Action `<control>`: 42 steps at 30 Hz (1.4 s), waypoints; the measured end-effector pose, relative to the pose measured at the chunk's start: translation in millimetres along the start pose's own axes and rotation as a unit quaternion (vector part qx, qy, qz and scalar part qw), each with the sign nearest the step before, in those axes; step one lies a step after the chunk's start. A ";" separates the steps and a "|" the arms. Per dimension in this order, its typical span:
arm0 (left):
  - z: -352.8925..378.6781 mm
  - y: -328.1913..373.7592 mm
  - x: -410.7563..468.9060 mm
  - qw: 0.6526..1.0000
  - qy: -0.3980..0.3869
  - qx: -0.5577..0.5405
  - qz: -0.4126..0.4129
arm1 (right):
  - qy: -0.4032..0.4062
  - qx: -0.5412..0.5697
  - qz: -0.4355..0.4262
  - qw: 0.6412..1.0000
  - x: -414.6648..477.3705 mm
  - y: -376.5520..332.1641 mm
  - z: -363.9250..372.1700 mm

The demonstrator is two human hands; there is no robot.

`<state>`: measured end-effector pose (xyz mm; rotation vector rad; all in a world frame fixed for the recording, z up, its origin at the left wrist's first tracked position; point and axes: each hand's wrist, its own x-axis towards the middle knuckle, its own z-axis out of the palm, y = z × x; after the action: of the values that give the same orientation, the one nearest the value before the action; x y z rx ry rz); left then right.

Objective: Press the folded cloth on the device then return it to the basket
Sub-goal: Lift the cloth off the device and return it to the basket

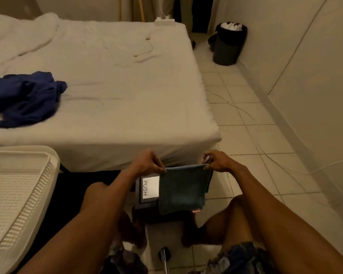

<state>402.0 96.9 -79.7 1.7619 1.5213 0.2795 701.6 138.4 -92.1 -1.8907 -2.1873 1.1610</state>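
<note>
A folded dark teal cloth [182,189] hangs over the black device [145,206] on the floor between my knees. It covers the device's right part, and the white PUSH label [150,187] shows to its left. My left hand [147,162] pinches the cloth's far left corner. My right hand [219,161] pinches its far right corner. The white perforated basket [22,194] stands at the left, near my left arm.
A bed with a white sheet [111,91] lies ahead, with a crumpled dark blue garment [26,97] on its left. A black bin [229,44] stands by the far wall. Thin cables [251,123] run over the tiled floor at right.
</note>
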 end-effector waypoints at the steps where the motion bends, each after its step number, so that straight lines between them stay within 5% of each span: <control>1: -3.7 6.6 -8.0 1.000 0.004 0.003 0.005 | 0.012 -0.008 -0.005 1.000 -10.7 -6.4 -5.8; 13: -90.8 111.3 -137.6 0.970 0.202 0.101 0.087 | 0.148 -0.133 -0.057 0.978 -158.9 -116.8 -74.0; 22: -166.9 181.2 -242.0 0.933 0.300 0.140 0.143 | 0.250 -0.100 -0.128 0.954 -264.2 -194.1 -113.0; 35: -212.7 136.3 -311.0 0.936 0.303 0.162 0.080 | 0.274 -0.094 -0.197 0.937 -267.3 -261.5 -68.2; 42: -240.5 94.8 -337.9 0.897 0.328 0.296 0.006 | 0.256 -0.105 -0.236 0.931 -233.1 -329.4 -34.7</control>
<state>236.2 -112.5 251.4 2.2915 2.2524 0.4923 501.9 -40.2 211.6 -1.3755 -2.3093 0.3180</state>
